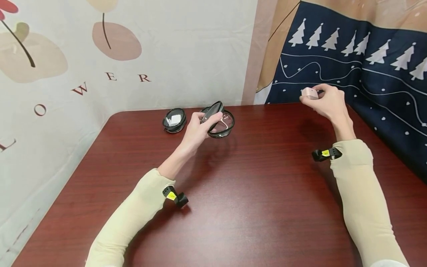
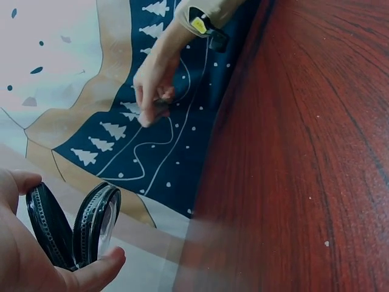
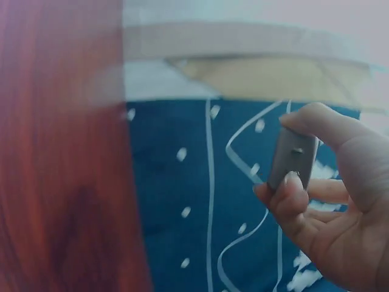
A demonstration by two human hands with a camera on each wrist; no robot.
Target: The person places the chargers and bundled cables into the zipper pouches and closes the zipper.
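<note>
My left hand (image 1: 197,129) holds a small round black-rimmed zip case (image 1: 217,135), fingers and thumb around its edge. The case gapes open, and a white cable (image 1: 224,121) shows inside it in the head view. Seen from the left wrist, the two halves of the case (image 2: 85,234) form a V between thumb and fingers. My right hand (image 1: 330,102) is raised over the table's far right part, pinching a small pale charger plug (image 1: 309,93). Two short metal prongs stand on one face of the plug (image 3: 295,159) in the right wrist view.
A second round black-rimmed case (image 1: 174,121), with something white under its clear top, lies just left of my left hand. The reddish-brown table (image 1: 253,193) meets a pale printed cloth (image 1: 200,55) at the back and a navy tree-patterned cloth (image 1: 383,92) at the right.
</note>
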